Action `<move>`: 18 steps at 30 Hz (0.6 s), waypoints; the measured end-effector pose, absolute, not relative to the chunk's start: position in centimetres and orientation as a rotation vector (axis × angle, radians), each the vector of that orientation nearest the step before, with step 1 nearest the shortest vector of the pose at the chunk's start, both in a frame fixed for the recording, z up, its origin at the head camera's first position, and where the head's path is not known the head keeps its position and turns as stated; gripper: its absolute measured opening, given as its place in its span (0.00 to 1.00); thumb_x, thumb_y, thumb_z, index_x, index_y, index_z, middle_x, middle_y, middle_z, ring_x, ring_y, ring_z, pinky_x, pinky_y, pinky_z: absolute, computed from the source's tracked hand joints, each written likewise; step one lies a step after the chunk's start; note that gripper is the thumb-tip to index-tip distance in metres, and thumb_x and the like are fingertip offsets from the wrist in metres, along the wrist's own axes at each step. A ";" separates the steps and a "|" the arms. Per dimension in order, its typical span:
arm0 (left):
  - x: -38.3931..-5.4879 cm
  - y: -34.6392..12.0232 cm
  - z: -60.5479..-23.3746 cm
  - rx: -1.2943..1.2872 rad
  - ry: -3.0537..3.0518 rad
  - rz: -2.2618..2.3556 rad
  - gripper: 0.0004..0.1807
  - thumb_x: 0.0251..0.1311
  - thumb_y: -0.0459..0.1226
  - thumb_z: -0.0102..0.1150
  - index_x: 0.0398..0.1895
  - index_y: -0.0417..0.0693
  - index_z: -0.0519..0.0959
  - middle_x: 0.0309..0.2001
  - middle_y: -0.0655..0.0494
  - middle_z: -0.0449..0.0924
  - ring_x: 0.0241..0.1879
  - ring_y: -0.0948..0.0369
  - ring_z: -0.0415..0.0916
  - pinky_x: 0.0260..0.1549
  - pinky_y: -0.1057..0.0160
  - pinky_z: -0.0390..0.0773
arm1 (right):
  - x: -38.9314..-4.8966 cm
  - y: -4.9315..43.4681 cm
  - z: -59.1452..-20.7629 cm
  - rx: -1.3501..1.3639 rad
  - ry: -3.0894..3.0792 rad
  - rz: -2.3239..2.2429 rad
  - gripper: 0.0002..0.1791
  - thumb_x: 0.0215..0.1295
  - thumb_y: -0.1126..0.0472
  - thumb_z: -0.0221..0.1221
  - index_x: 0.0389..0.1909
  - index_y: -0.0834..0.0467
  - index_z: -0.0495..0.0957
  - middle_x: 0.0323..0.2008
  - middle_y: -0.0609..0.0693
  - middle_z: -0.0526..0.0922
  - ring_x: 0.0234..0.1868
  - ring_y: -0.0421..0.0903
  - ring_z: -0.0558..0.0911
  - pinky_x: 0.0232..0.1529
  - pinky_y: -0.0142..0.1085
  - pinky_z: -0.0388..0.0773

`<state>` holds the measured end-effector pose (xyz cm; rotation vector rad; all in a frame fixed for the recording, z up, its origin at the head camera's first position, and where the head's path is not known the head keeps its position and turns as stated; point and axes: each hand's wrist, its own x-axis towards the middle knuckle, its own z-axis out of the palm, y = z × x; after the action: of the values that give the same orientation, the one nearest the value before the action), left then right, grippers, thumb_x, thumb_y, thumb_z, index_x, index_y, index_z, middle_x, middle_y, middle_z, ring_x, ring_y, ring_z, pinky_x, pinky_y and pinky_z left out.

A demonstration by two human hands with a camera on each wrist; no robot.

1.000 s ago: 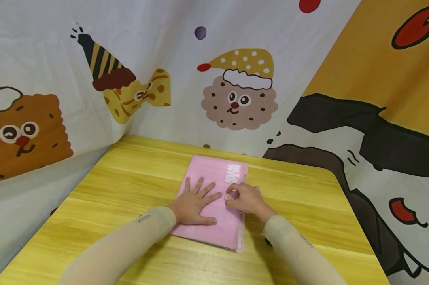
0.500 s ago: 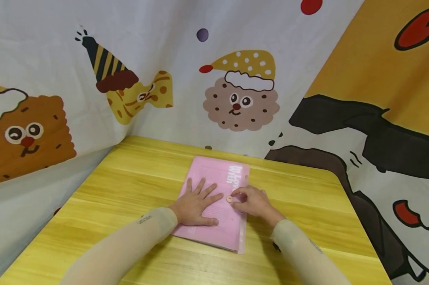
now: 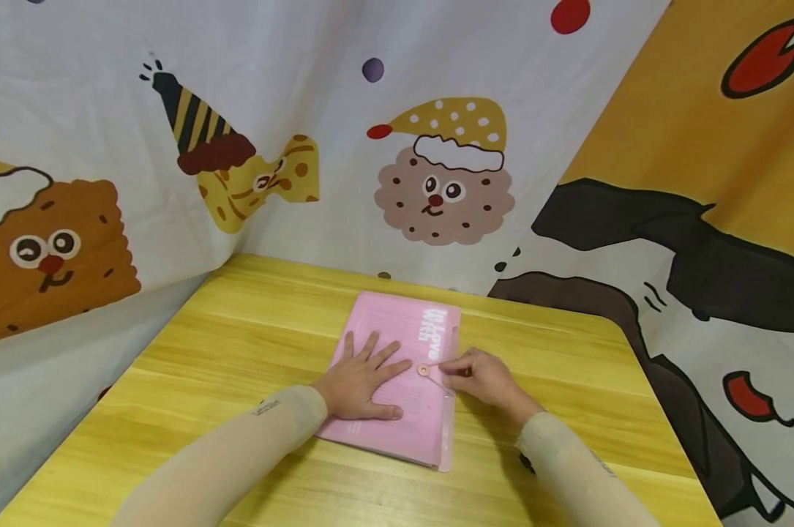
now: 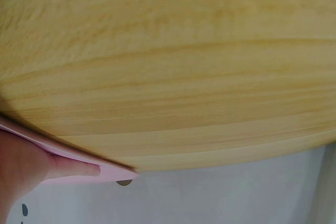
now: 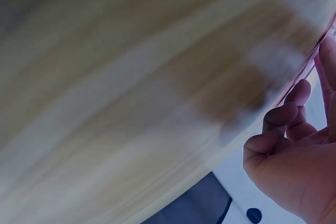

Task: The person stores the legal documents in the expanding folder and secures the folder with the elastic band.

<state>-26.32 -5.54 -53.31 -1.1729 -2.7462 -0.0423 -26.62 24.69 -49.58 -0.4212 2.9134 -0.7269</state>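
Note:
A pink document folder (image 3: pixel 390 315) with white lettering lies on the wooden table. Spread flat across its middle is my left hand (image 3: pixel 360 380), fingers straight. Beside those fingertips sits a small round button (image 3: pixel 424 370) on the cover. My right hand (image 3: pixel 487 377), at the folder's right edge, pinches a thin string (image 3: pixel 440 383) between thumb and forefinger. The string runs from the button toward the fingertips and the edge. In the right wrist view, the other fingers of the right hand (image 5: pixel 294 150) are curled; the pinch lies mostly past the frame's edge.
The yellow wood-grain table (image 3: pixel 238 322) extends around the folder on all sides. Behind it hangs a white cloth (image 3: pixel 331 66) printed with cartoon biscuits. A small dark object (image 3: pixel 527 462) shows beside the right sleeve.
My right hand has moved right from over the button to the folder's edge, uncovering the button and more lettering. The string now shows stretched. My left hand stays in place.

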 end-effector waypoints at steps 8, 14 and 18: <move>-26.2 -6.1 -53.5 -1.153 -2.776 -0.045 0.52 0.51 0.82 0.25 0.79 0.74 0.44 0.81 0.53 0.43 0.77 0.35 0.40 0.63 0.20 0.40 | -27.0 24.6 -49.6 -0.466 2.911 -0.719 0.15 0.56 0.47 0.70 0.46 0.36 0.87 0.32 0.38 0.81 0.30 0.38 0.73 0.31 0.32 0.69; -26.6 -6.3 -53.7 -1.150 -2.776 -0.060 0.52 0.51 0.81 0.27 0.79 0.74 0.45 0.81 0.52 0.43 0.77 0.34 0.39 0.62 0.19 0.40 | -27.4 24.2 -49.6 -0.462 2.911 -0.711 0.15 0.55 0.48 0.70 0.45 0.37 0.87 0.31 0.37 0.81 0.31 0.38 0.73 0.33 0.32 0.70; -27.0 -6.2 -53.8 -1.171 -2.774 -0.056 0.52 0.52 0.81 0.26 0.79 0.73 0.45 0.81 0.52 0.43 0.76 0.34 0.40 0.61 0.19 0.40 | -27.6 24.2 -49.5 -0.466 2.910 -0.707 0.15 0.56 0.49 0.70 0.46 0.39 0.87 0.30 0.38 0.80 0.30 0.38 0.73 0.32 0.32 0.69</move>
<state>-26.99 -6.16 -53.77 -1.1713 -2.7743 -0.0558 -27.58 24.18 -49.51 -0.4664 2.9101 -0.7072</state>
